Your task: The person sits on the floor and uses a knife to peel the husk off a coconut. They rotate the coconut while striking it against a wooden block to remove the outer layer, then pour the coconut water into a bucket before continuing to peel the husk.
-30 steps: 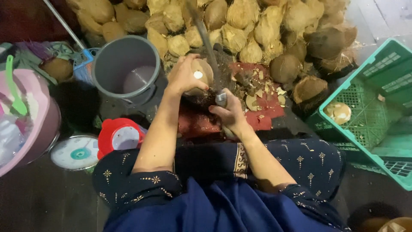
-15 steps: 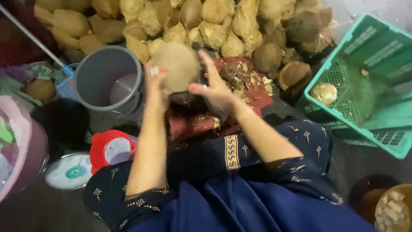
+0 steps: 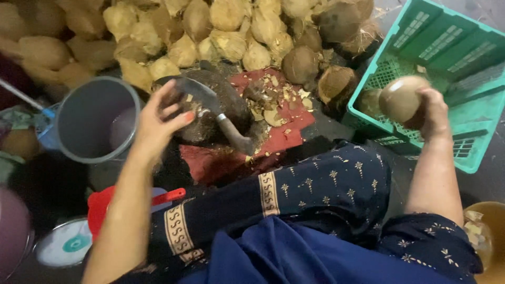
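Note:
My right hand (image 3: 434,108) grips a peeled, smooth brown coconut (image 3: 402,97) and holds it over the rim of a green plastic crate (image 3: 463,152) at the right. My left hand (image 3: 158,118) hovers with its fingers spread, holding nothing, beside the blade of a cleaver (image 3: 213,113). The cleaver rests on a dark chopping block (image 3: 231,102) on a red cloth (image 3: 284,129) strewn with husk chips. Another peeled coconut (image 3: 370,101) lies inside the crate.
A heap of husked coconuts (image 3: 210,26) fills the back. A grey bucket (image 3: 97,118) stands at the left. Near my knee lie a red lidded container (image 3: 102,208) and a round white lid (image 3: 66,244). A yellow bowl of pieces (image 3: 486,236) sits at the lower right.
Both hands held the coconut over the block; now my right hand alone has carried it right to the crate. My left hand has let go and moved toward the cleaver.

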